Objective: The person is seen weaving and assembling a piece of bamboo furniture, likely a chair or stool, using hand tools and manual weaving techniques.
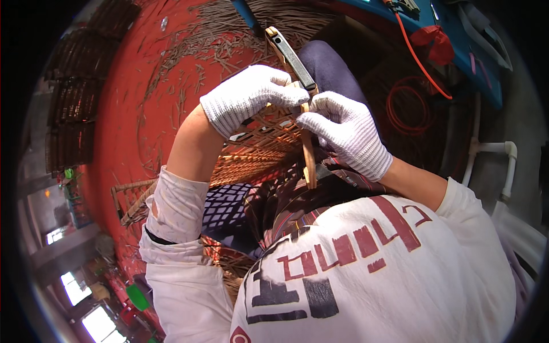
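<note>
My left hand (246, 97), in a white knit glove, rests its fingers on the top of a woven rattan panel (257, 146) held in my lap. My right hand (343, 131), also gloved, pinches an upright wooden strip (309, 160) at the panel's right edge. A pair of dark pliers with a tan handle (291, 57) pokes up between the two hands; which hand grips it is hidden by the fingers. The hands touch each other at the strip's top.
Short cut rattan pieces (189, 74) litter the red floor (114, 131) in an arc. Stacked woven mats (74, 103) lie far left. A coiled orange cord (409, 106) and white pipe (503, 154) are at right. A small wicker frame (131, 200) stands by my left elbow.
</note>
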The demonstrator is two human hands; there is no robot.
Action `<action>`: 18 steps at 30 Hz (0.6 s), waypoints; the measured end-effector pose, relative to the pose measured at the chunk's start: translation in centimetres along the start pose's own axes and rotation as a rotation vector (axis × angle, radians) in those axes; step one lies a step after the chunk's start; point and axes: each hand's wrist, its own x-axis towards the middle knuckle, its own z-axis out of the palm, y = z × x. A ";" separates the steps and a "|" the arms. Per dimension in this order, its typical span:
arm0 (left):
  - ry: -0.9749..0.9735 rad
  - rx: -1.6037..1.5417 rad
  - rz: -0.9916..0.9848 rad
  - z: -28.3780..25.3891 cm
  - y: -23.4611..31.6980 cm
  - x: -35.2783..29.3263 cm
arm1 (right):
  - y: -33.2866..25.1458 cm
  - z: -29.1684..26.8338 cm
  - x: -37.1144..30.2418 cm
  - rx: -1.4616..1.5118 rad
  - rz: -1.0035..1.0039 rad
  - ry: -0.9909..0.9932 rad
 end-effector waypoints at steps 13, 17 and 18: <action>0.347 0.389 0.242 2.0 -1.4 -1.0 | -2.3 -2.4 2.3 0.588 0.398 -0.175; 0.618 0.749 0.372 3.8 -1.9 -1.1 | -2.3 -2.5 2.5 0.543 0.386 -0.151; 0.626 0.750 0.363 4.0 -2.0 -1.1 | -2.4 -2.8 2.5 0.543 0.339 -0.213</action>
